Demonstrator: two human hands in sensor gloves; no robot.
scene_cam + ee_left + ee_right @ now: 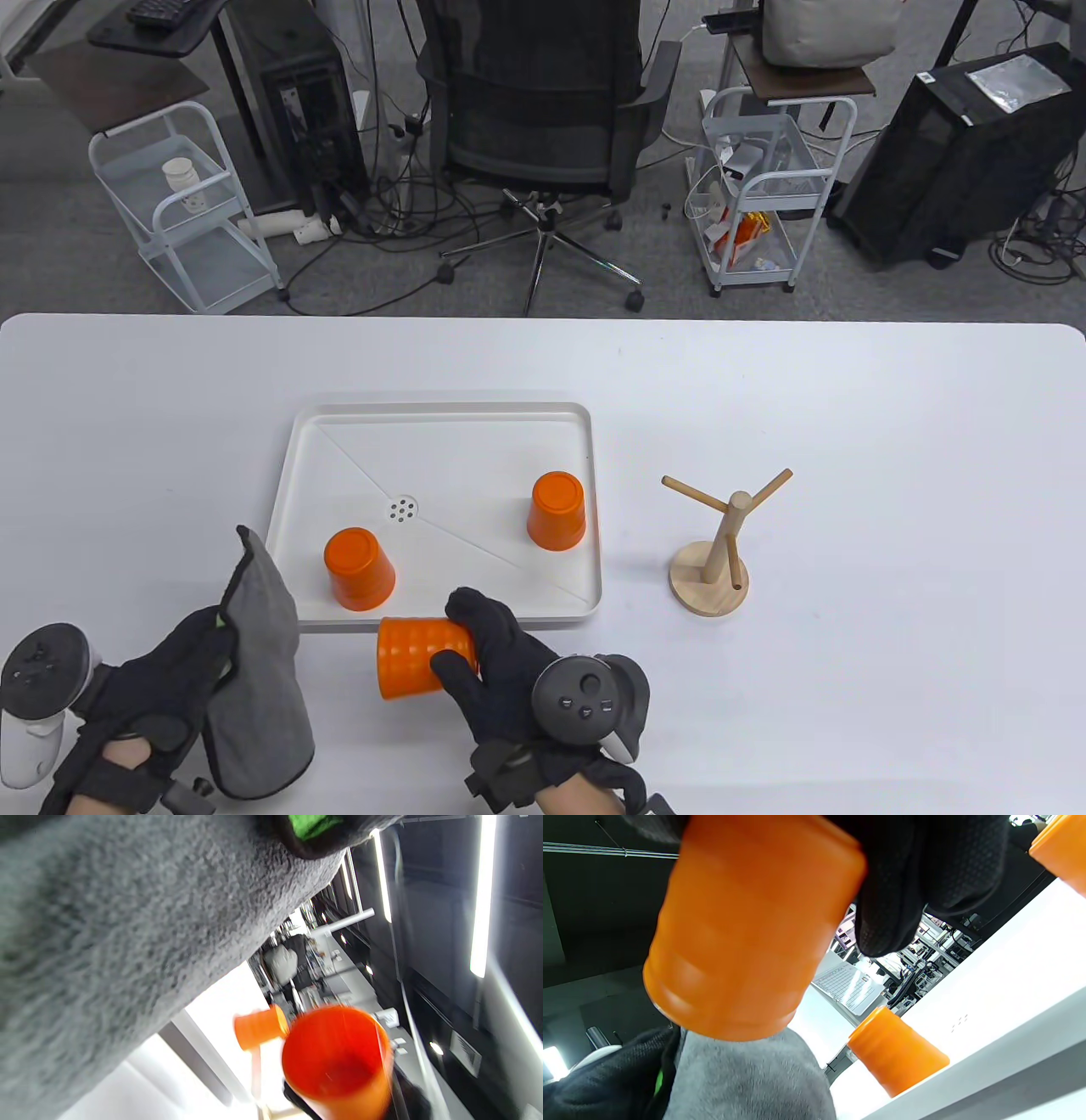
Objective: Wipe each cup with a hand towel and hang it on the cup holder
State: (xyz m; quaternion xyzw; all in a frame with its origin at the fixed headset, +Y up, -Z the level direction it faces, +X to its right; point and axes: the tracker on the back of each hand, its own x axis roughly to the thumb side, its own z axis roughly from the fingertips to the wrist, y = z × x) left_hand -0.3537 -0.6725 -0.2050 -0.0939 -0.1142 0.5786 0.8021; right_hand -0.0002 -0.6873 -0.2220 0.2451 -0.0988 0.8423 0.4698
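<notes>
My right hand (475,645) grips an orange cup (416,668) on its side, just in front of the white tray (441,414), its mouth turned toward my left hand. The held cup (746,933) fills the right wrist view, and its open mouth (335,1056) shows in the left wrist view. My left hand (170,679) holds a grey hand towel (259,679) upright, a little left of the cup and apart from it. Two more orange cups stand upside down in the tray, one front left (358,569) and one right (557,511). The wooden cup holder (721,543) stands right of the tray, its pegs bare.
The tray has a small drain (402,509) near its middle. Beyond the table's far edge stand an office chair (543,127), two white carts (182,212) and a black case (959,153).
</notes>
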